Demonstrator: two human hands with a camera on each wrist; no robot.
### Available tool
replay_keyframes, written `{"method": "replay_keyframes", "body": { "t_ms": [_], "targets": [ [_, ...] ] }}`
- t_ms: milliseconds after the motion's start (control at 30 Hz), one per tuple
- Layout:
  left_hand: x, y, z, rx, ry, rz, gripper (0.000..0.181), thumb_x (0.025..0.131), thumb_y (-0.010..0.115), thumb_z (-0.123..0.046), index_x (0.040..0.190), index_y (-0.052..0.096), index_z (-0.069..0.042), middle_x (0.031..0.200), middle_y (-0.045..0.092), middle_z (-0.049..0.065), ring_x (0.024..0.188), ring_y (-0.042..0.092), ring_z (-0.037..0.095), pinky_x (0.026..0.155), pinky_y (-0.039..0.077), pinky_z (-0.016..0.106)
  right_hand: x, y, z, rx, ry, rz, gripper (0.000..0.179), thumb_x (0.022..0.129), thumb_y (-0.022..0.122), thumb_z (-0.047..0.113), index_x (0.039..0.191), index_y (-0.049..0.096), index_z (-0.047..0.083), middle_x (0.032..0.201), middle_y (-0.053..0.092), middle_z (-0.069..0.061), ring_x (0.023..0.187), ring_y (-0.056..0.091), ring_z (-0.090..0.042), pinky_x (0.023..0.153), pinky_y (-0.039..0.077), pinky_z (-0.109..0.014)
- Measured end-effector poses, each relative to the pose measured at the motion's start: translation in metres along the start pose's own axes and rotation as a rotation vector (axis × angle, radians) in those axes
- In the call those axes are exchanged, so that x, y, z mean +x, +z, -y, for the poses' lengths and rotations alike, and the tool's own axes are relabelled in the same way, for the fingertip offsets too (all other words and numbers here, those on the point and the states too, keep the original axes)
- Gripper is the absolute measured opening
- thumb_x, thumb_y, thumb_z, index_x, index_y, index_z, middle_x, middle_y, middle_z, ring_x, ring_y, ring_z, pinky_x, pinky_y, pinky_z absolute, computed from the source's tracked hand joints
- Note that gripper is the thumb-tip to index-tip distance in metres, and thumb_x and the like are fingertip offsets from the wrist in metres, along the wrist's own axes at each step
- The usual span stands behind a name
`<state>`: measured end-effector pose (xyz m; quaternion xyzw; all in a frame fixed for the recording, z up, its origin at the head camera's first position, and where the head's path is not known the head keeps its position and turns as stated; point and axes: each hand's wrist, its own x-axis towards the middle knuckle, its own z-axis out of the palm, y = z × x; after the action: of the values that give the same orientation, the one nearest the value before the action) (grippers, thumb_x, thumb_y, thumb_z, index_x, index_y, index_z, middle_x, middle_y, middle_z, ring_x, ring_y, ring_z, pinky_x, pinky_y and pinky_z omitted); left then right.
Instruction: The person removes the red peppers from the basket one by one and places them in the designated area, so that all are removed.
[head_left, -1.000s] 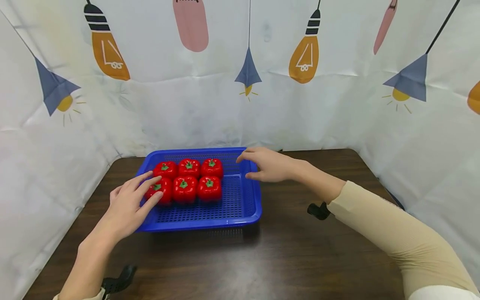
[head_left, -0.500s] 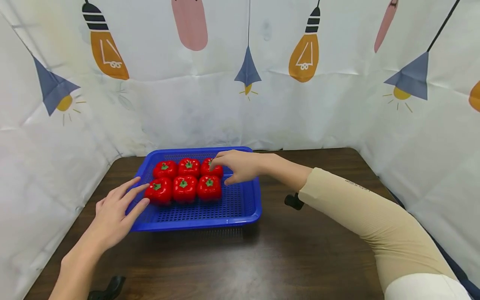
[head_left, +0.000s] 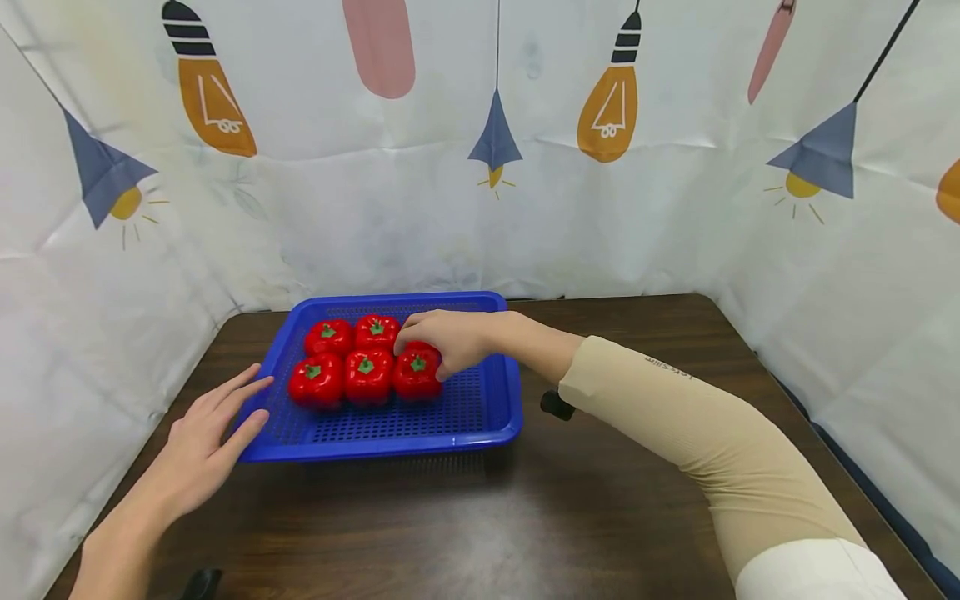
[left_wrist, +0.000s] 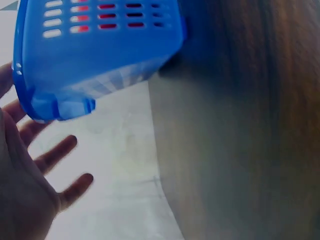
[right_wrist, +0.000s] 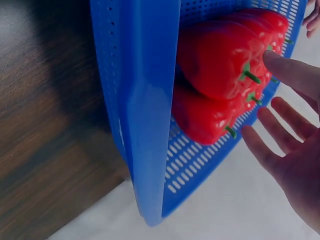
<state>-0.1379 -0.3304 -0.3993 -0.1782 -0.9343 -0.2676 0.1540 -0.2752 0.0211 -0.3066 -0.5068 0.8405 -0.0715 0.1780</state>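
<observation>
Several glossy red bell peppers with green stems stand in two rows inside a blue plastic basket [head_left: 390, 452]. My right hand [head_left: 453, 337] reaches in from the right, over the front right pepper [head_left: 416, 377], and largely hides the back right one. In the right wrist view that hand [right_wrist: 300, 155] has its fingers spread, with the thumb tip right at a pepper [right_wrist: 220, 60]. My left hand [head_left: 202, 437], fingers extended and apart, is at the basket's left rim. The left wrist view shows the hand [left_wrist: 25, 175] beside the basket's end wall [left_wrist: 110, 55].
Under the basket is a dark brown wooden table [head_left: 480, 525]. A white curtain [head_left: 375, 225] printed with lamps and bulbs surrounds its back and sides. Small black devices [head_left: 557, 406] show at both wrists.
My right hand has moved left from the basket's right rim to the right-hand peppers. The left hand has drawn back from over the front left pepper to the basket's left rim.
</observation>
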Motion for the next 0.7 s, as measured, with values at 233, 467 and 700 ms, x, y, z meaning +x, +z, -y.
{"method": "replay_keyframes", "body": {
  "t_ms": [233, 467, 700],
  "targets": [
    [-0.009, -0.002, 0.01, -0.047, 0.01, 0.05, 0.054, 0.104, 0.058, -0.017, 0.157, 0.045, -0.013, 0.166, 0.03, 0.006, 0.149, 0.024, 0.039, 0.11, 0.011, 0.074, 0.008, 0.005, 0.002, -0.027, 0.022, 0.043, 0.06, 0.088, 0.077, 0.004, 0.143, 0.056, 0.015, 0.152, 0.041, -0.004, 0.141, 0.035, -0.019, 0.101, 0.045, -0.027],
    [-0.012, -0.001, 0.016, -0.025, 0.088, 0.054, 0.066, 0.099, 0.065, -0.014, 0.159, 0.039, -0.009, 0.164, 0.032, 0.015, 0.153, 0.018, 0.017, 0.112, 0.005, 0.014, 0.013, 0.007, 0.002, -0.014, 0.048, 0.073, 0.064, 0.086, 0.078, 0.001, 0.144, 0.055, 0.017, 0.152, 0.041, -0.002, 0.141, 0.032, -0.02, 0.094, 0.048, -0.025],
    [-0.012, 0.001, 0.016, 0.002, 0.144, 0.049, 0.068, 0.098, 0.066, -0.013, 0.158, 0.037, -0.004, 0.165, 0.029, 0.017, 0.154, 0.012, 0.015, 0.116, 0.003, 0.017, 0.017, 0.01, 0.003, -0.04, 0.065, 0.089, 0.063, 0.085, 0.079, 0.002, 0.142, 0.055, 0.017, 0.151, 0.041, -0.004, 0.137, 0.036, -0.02, 0.086, 0.051, -0.024]
  ]
}}
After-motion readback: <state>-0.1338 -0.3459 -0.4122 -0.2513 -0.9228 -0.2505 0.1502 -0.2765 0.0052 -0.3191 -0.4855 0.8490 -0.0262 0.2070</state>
